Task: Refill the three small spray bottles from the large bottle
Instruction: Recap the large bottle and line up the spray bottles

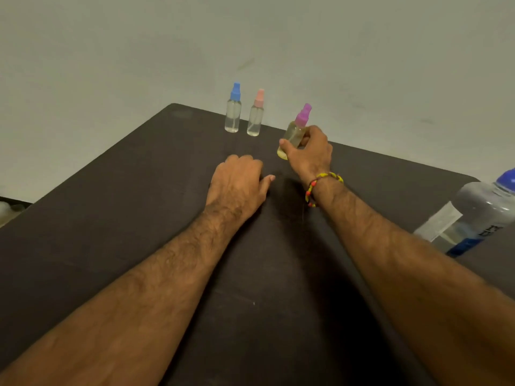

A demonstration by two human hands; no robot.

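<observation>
Overhead, dark brown table [111,218] against pale wall [139,51]

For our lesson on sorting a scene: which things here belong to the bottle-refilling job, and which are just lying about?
Part of the job:
blue-capped spray bottle
pink-capped spray bottle
purple-capped spray bottle, gripped by the right hand
large bottle
left hand, resting on the table

Just lying about:
pale objects at the left edge, too blurred to identify

Purple-capped spray bottle [296,132] tilted, possibly lifted.
</observation>
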